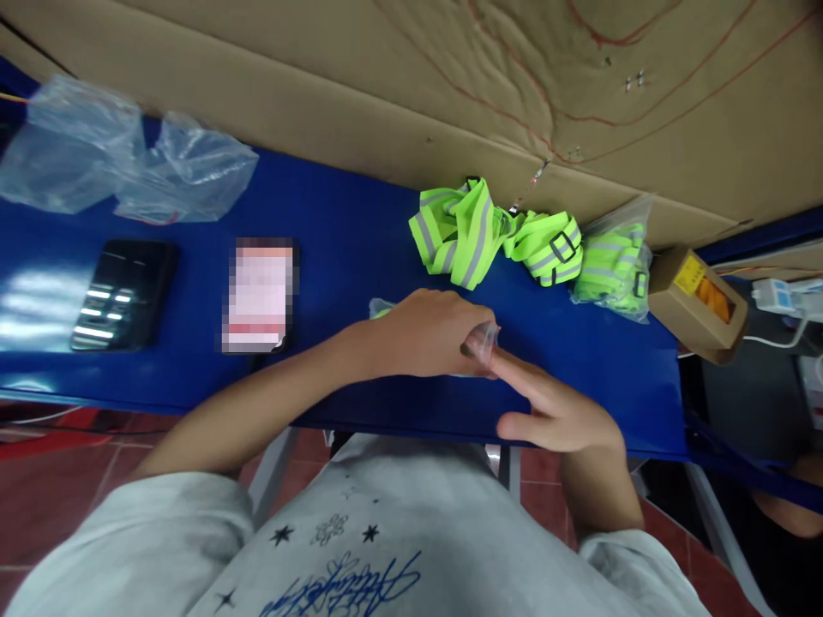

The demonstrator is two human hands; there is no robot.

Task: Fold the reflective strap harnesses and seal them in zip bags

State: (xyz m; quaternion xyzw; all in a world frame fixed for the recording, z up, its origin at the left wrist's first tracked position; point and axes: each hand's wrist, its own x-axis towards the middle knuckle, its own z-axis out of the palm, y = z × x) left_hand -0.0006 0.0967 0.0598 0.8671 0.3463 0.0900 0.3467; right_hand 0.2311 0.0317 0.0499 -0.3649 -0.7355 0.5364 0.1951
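My left hand (424,330) is wrapped round a small clear plastic bag (489,334). Most of the bag lies hidden under that hand; one clear end with a bit of bright green sticks out on the left. The fingers of my right hand (556,416) reach stretched out into the bag's mouth, its thumb held apart. Beyond my hands lie a loose bundle of neon-green reflective straps (459,231), a second folded bundle (549,248) with a black buckle, and a bagged bundle (614,270).
On the blue table (347,214) lie a phone with a blurred screen (261,296), a dark glossy device (122,296) and empty clear bags (186,167). A small cardboard box (694,300) stands at the right end. A cardboard wall with red wires rises behind. Part of another person (794,506) shows lower right.
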